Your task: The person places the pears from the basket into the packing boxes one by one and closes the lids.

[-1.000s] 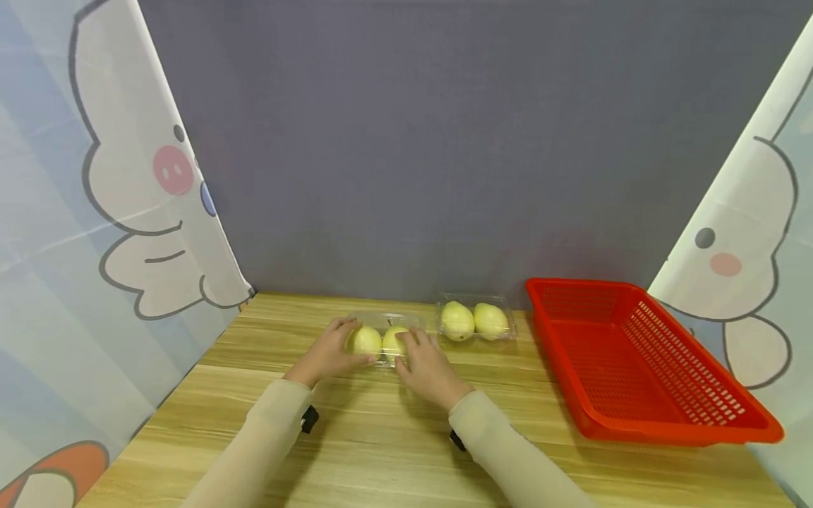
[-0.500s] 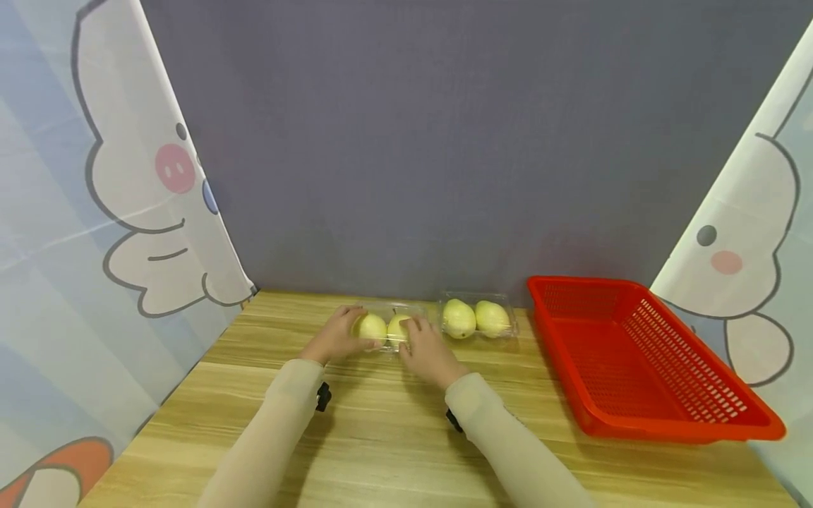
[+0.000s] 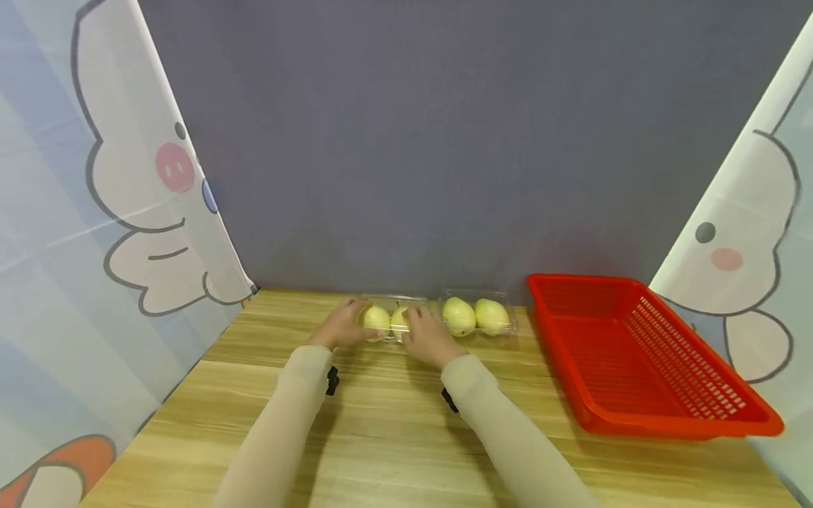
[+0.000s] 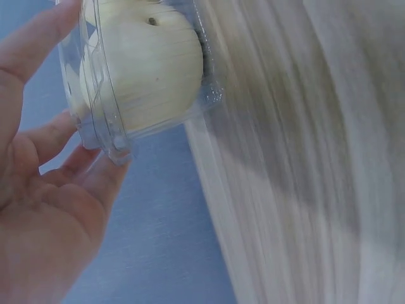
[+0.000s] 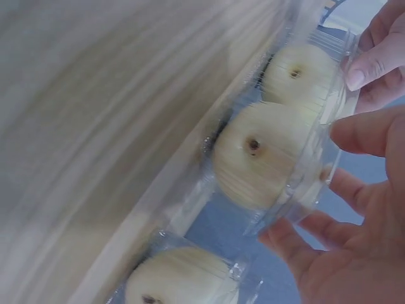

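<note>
A clear plastic fruit box with two pale yellow pears stands near the back of the table, between both hands. My left hand grips its left end, thumb at the front side and fingers round the corner. At its right end my right hand does the same. In the right wrist view, the thumb and fingers of the right hand lie along the lid edge of the box. The left wrist view has the left hand's fingertips at the box corner.
Just right of the held box stands a second clear box with two pears. A red plastic basket takes up the table's right side. Behind the wooden table rises a grey cloth wall.
Both hands have slid the box of pears away from the person and slightly right, up to the left side of the second box. The second box and the basket stay in place.
</note>
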The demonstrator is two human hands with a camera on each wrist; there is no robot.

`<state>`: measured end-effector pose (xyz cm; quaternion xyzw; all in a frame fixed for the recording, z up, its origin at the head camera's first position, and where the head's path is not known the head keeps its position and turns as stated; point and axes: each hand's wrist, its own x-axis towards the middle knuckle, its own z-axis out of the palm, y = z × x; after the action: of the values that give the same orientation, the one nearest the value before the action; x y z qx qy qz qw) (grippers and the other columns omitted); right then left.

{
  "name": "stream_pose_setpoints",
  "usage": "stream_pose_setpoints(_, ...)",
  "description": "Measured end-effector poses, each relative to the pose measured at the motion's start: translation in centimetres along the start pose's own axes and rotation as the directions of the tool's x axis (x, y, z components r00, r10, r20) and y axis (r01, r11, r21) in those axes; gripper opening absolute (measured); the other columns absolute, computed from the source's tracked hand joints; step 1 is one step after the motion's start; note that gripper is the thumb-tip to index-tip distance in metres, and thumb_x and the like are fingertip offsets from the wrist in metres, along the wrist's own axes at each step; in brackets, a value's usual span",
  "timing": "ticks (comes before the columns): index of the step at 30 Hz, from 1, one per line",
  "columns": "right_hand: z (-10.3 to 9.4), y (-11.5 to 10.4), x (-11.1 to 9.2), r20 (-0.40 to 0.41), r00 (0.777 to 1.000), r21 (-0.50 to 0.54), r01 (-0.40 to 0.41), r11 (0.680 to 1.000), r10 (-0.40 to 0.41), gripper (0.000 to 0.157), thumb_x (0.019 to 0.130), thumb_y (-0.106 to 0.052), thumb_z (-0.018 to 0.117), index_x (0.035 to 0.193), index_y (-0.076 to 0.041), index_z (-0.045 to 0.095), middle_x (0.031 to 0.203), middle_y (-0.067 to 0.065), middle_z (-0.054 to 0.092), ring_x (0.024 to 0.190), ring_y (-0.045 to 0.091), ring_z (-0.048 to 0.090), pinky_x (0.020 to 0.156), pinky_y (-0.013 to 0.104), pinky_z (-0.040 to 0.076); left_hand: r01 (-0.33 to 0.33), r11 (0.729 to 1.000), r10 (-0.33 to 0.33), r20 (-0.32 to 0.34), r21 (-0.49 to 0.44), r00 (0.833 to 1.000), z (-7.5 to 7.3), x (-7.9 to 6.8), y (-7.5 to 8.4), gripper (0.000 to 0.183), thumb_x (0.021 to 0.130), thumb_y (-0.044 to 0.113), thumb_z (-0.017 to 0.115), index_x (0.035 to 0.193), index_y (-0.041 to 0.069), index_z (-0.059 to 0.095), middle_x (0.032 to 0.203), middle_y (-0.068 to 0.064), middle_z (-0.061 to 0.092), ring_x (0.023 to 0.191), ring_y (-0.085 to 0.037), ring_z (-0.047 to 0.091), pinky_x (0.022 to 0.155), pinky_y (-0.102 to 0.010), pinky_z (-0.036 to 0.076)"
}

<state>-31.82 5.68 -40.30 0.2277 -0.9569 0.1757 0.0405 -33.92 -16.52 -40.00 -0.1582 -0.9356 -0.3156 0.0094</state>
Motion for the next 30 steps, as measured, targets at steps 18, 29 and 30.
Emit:
stream_pose_setpoints(18,-0.2,0.8,1.5,0.048,0.992,0.086,-0.121,0.989,0.117,0.047,0.105,-0.021,0.053,0.148,-0.006,0.04,0.157,0.02,0.029,0.142,0.041,0.031,0.116,0.053,0.031,0.014,1.0,-0.013,0.033,-0.014,0.999,0.2,2.5,-0.1,0.084,0.085,0.039,0.082,0.149,0.001,0.044,0.151,-0.024,0.034,0.136,-0.044,0.038,0.109,-0.06,0.037)
stream_pose_setpoints(29,0.1,1.0,2.4,0.04,0.991,0.08,-0.134,0.988,0.131,0.046,0.106,-0.02,0.051,0.148,-0.006,0.041,0.159,0.024,0.025,0.145,0.043,0.025,0.117,0.054,0.026,0.043,0.999,-0.042,0.041,-0.024,0.998,0.0,3.1,-0.1,0.084,0.085,0.04,0.082,0.15,0.003,0.044,0.154,-0.022,0.032,0.139,-0.043,0.036,0.11,-0.06,0.035)
stream_pose_setpoints(30,0.0,0.9,2.4,0.043,0.99,0.08,-0.137,0.987,0.134,0.046,0.106,-0.02,0.051,0.148,-0.006,0.041,0.159,0.024,0.025,0.145,0.043,0.025,0.118,0.054,0.026,0.046,0.999,-0.045,0.043,-0.025,0.998,0.0,3.2,-0.2,0.084,0.085,0.039,0.081,0.15,0.003,0.044,0.154,-0.022,0.032,0.138,-0.043,0.036,0.11,-0.06,0.035)
